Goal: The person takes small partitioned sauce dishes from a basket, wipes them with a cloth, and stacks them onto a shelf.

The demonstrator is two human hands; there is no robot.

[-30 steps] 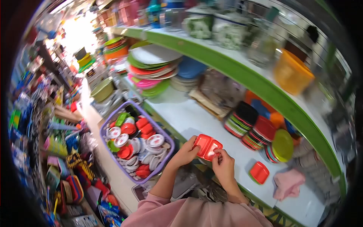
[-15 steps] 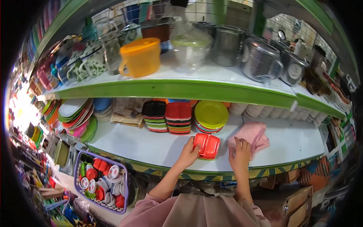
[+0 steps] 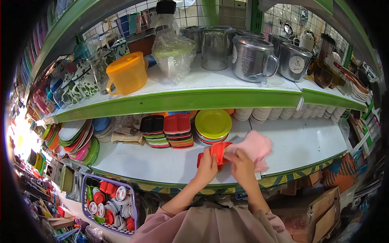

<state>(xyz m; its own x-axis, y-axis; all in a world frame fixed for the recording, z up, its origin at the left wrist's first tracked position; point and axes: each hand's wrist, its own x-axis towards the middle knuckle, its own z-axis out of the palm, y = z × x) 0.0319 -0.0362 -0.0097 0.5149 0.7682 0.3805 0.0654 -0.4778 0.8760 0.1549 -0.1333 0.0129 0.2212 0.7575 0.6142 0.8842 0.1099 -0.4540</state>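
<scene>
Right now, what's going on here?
The left hand holds a red dish over the shelf, and the right hand has a pink cloth up against it. Behind them stand a black-topped stack, a red-topped stack and yellow-green plates.

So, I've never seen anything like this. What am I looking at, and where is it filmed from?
No machine is at work here: these are a person's bare hands, seen from a camera worn on their head, looking forward and down. The left hand holds a red dish. The right hand holds a pink cloth close to it; blur hides whether they touch. On the white shelf stand a black-topped stack and a red-topped stack of dishes, plus round plates, the top one yellow-green. At lower left, a purple basket holds small plastic items.
</scene>
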